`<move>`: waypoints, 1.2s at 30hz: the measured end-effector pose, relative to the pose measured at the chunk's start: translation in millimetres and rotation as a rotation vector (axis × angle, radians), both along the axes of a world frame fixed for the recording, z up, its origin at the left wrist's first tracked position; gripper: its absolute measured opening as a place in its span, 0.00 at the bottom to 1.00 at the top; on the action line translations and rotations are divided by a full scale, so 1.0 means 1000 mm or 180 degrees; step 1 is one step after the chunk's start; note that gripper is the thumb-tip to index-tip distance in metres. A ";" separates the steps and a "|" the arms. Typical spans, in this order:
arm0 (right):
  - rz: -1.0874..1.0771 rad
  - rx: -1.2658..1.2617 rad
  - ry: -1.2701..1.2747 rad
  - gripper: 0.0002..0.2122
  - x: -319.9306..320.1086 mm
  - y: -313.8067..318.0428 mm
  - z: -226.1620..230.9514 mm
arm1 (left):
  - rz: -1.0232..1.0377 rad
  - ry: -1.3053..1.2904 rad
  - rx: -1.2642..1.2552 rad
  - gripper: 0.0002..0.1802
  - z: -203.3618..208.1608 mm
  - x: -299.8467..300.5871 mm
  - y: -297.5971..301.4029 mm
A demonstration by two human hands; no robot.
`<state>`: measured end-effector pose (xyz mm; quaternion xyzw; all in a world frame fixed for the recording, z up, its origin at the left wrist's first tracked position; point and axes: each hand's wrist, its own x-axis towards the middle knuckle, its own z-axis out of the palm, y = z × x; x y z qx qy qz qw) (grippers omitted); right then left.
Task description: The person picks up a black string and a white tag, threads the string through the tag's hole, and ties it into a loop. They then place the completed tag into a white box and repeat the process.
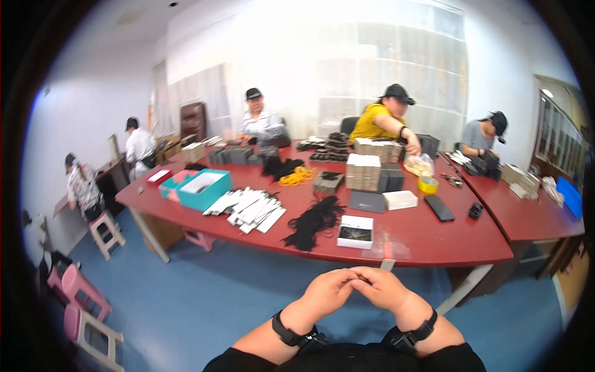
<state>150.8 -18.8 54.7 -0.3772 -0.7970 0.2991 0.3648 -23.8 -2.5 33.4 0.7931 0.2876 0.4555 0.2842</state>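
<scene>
My left hand (328,291) and my right hand (382,289) meet in front of me, just short of the red table's near edge. Their fingers are curled and pressed together, and whatever lies between them, if anything, is hidden. A black strap circles each wrist. Closest to the hands on the table is a small open white box (354,243) with thin dark and gold-coloured pieces inside. Beside it lie a clear plastic wrapper (400,249) and a loose heap of black cords (315,223).
White strips (255,214) fan out left of the cords, near a teal box (206,197). Stacked boxes (363,172), a white box (400,199), yellow tape (427,185) and a phone (439,208) occupy the right. Several people work around the tables. Stools (93,328) stand at left.
</scene>
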 end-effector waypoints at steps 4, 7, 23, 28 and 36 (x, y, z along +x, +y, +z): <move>-0.0262 -0.0044 -0.0543 0.09 0.014 -0.014 -0.013 | 0.0015 0.0266 -0.0325 0.06 -0.002 -0.016 -0.007; -0.0620 -0.0103 0.0086 0.06 0.038 -0.017 -0.032 | -0.0119 0.0221 -0.0799 0.06 -0.006 -0.028 -0.006; -0.1441 0.0910 -0.0928 0.13 0.058 -0.036 -0.010 | 0.0102 0.0773 0.0109 0.04 -0.019 -0.010 -0.006; 0.0195 -0.0793 0.0269 0.20 0.037 -0.025 -0.041 | -0.0024 0.1137 0.0478 0.05 -0.016 0.021 -0.009; -0.0135 -0.0659 0.0491 0.07 0.040 -0.002 -0.067 | 0.0045 0.0867 0.0510 0.05 -0.021 0.024 0.012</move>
